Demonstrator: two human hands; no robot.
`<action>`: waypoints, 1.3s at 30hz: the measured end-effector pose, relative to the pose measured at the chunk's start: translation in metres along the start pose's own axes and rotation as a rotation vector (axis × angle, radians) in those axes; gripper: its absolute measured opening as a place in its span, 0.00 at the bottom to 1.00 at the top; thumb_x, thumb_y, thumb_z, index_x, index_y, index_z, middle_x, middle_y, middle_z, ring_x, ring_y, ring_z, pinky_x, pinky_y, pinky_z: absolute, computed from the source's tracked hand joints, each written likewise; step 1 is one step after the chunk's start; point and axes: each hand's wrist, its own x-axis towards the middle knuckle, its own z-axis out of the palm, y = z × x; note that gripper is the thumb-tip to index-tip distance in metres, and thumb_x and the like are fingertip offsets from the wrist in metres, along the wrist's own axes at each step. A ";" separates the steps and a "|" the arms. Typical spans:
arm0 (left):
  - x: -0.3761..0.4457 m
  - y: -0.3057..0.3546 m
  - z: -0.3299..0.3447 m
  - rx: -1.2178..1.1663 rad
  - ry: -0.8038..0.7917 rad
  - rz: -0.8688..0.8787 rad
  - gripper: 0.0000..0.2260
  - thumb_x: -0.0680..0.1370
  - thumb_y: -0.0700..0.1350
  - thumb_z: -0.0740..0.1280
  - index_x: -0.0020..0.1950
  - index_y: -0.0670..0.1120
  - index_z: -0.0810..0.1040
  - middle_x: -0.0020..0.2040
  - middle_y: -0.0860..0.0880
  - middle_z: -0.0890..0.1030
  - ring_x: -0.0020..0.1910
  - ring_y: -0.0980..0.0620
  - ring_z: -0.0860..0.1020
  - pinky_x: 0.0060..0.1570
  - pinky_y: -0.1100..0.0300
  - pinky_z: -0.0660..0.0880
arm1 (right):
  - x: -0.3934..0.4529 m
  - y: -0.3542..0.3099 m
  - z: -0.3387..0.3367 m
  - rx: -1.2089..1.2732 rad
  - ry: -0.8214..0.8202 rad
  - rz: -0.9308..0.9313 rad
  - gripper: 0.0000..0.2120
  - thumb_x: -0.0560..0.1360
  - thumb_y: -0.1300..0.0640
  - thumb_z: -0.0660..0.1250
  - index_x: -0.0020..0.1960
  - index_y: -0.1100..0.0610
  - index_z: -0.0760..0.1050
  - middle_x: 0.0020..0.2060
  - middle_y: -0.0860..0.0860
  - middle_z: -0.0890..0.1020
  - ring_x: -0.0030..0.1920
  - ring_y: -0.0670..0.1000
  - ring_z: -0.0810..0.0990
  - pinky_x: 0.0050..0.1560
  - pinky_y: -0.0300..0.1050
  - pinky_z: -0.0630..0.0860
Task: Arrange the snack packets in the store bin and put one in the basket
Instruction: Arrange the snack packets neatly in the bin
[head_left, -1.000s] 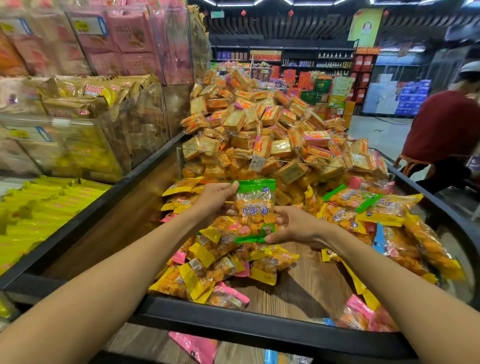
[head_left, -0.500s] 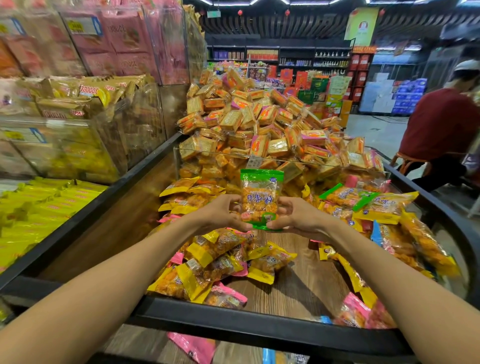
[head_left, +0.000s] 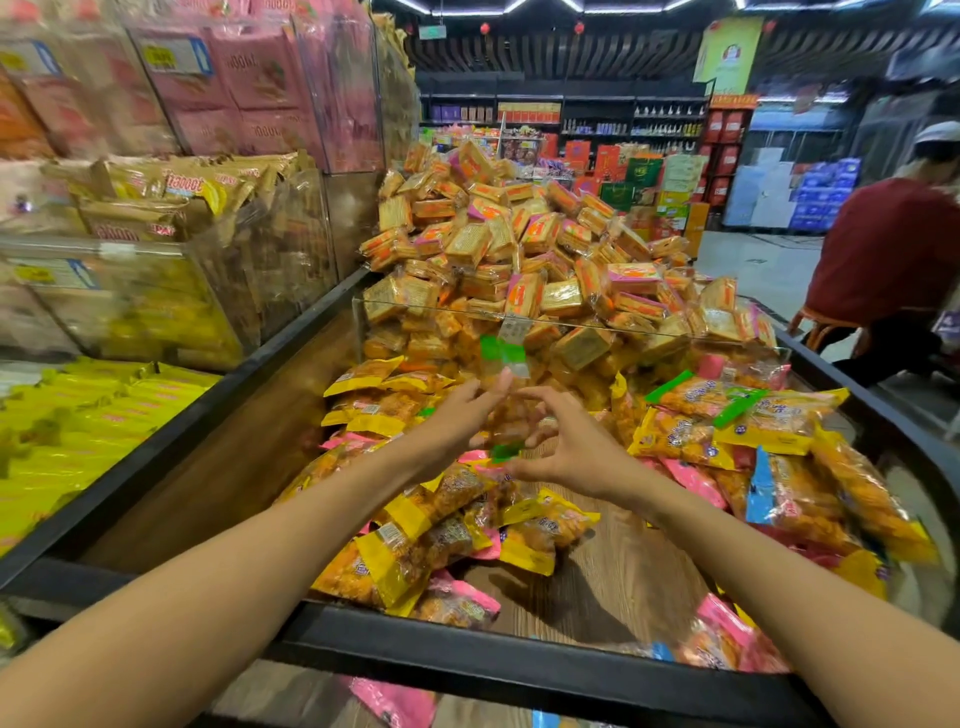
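Blurred green-edged packet (head_left: 503, 400) upright between left hand (head_left: 457, 423) and right hand (head_left: 566, 447), long axis vertical, above the bin (head_left: 467, 660); fingers half-curled around it, actual grip unclear.

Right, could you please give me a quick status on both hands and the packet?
Left hand and right hand over the bin, fingers spread. Green-edged packet blurred between them; grip unclear. No basket in view.

We have 1 view, worn on the head, facing forward and down over the bin (head_left: 519, 670) from close range, wide enough that we also catch the aisle (head_left: 753, 265) behind it.
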 end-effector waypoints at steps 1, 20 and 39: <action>0.001 -0.001 -0.002 -0.014 0.018 -0.004 0.21 0.80 0.55 0.58 0.63 0.40 0.74 0.51 0.49 0.81 0.45 0.57 0.81 0.39 0.67 0.78 | 0.000 -0.002 0.001 -0.011 0.003 -0.037 0.32 0.67 0.53 0.77 0.67 0.49 0.69 0.52 0.48 0.71 0.46 0.47 0.78 0.45 0.31 0.74; -0.004 0.008 -0.006 0.051 -0.178 -0.052 0.14 0.79 0.55 0.61 0.50 0.45 0.76 0.46 0.46 0.77 0.37 0.52 0.74 0.38 0.62 0.74 | 0.009 0.007 -0.019 0.356 0.324 0.210 0.23 0.77 0.49 0.66 0.52 0.71 0.75 0.38 0.55 0.72 0.39 0.52 0.70 0.39 0.49 0.65; 0.000 0.008 -0.016 0.036 0.069 -0.006 0.12 0.82 0.48 0.59 0.49 0.43 0.78 0.44 0.48 0.80 0.35 0.53 0.77 0.29 0.63 0.74 | 0.002 0.002 -0.017 0.365 -0.236 0.373 0.15 0.72 0.60 0.72 0.56 0.51 0.73 0.49 0.47 0.81 0.49 0.45 0.80 0.50 0.44 0.78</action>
